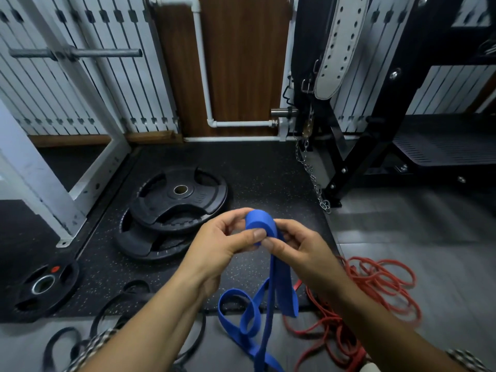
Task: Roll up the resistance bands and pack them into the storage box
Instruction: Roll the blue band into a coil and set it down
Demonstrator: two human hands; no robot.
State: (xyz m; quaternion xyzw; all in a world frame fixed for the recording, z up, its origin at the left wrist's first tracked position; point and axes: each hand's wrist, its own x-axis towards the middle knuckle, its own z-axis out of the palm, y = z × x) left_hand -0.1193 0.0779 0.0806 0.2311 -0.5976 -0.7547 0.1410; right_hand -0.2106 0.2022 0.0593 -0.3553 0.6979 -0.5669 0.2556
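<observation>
Left grip and right grip pinched the blue band at its small coil, right of the plates. Winding would need tight turns, flush edges and an untwisted tail.

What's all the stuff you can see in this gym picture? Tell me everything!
blue band: one, blue, rolled end between the hands, rest hanging to the floor
red bands: tangled heap, count unclear, red, floor at right
black bands: loose loops, count unclear, black, lower left
weight plates: three, black, two stacked on the mat, one at far left
belt: one, white, hanging upper right
chain: one, silver, hanging below the belt
bar: one, grey, upper left
left hand: one, pinches the blue roll
right hand: one, pinches the blue roll
</observation>
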